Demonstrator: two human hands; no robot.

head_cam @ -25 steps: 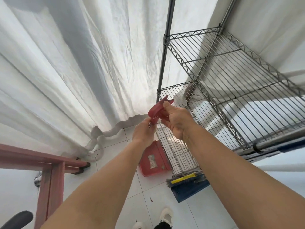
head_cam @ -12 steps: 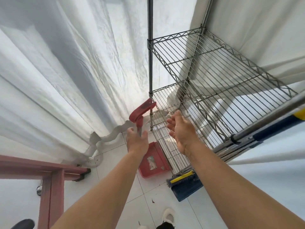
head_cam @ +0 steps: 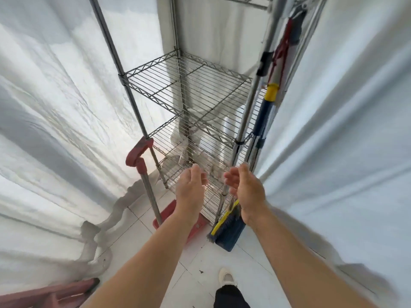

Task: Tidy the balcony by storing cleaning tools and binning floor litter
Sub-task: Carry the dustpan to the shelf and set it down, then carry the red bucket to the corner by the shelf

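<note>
A red dustpan stands on the white tiles with its metal pole and red handle leaning against the front left post of the wire rack. A broom with a blue and yellow head leans on the rack's right side, its blue and yellow handle reaching up. My left hand and my right hand hover in front of the rack's lower shelves with loose fingers. Neither hand touches or holds anything.
White sheets hang on both sides and behind the rack. A reddish wooden frame sits at the bottom left. Small dark specks of litter lie on the tiles near my shoe.
My left hand let go of the red dustpan handle, which now leans on the rack post. Both hands drew back, and the view tilted up to show more of the rack.
</note>
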